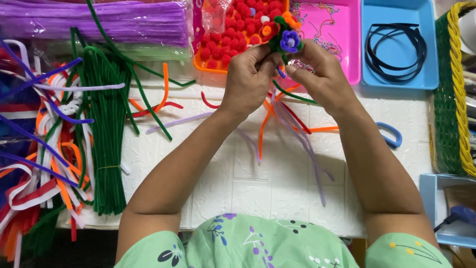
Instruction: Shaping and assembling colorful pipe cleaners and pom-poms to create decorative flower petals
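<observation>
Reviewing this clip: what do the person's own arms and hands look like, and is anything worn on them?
Both arms are bare from above the elbow down. The left hand and right hand carry no gloves, and no rings, watch or bracelets show from this view. Short light green fabric sleeves with a small purple, dark and yellow flower print cover the upper arms, part of the same printed top.

— What is under everything?

— A white table top with a bumpy brick pattern. Soft, even light falls on it, with no dark shadows.

— What sits at the far edge?

— A shiny pink plastic tray and, right beside it, a light blue plastic tray.

— And on the right side?

— A green and yellow woven basket. Below the table's left corner it is dark.
</observation>
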